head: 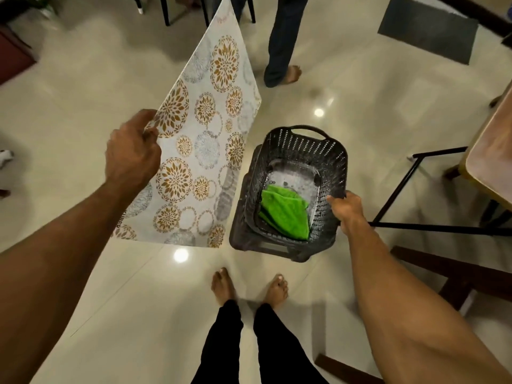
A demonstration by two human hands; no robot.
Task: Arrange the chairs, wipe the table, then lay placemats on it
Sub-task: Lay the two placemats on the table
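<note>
My left hand [132, 151] grips the left edge of a white placemat [205, 139] printed with gold and grey flower circles, holding it upright above the floor. My right hand [346, 207] grips the right rim of a dark perforated basket [299, 146]. The basket sits on a dark plastic stool [249, 242]. Inside the basket lies a folded green cloth [285, 212] on a clear, shiny sheet. The table's corner [487, 167] shows at the right edge, with chair legs [443, 225] below it.
A person's legs in dark trousers [282, 42] stand on the tiled floor straight ahead. A grey doormat [426, 29] lies at the far right. More chair legs [166, 9] stand at the top. My bare feet [249, 286] are just behind the stool.
</note>
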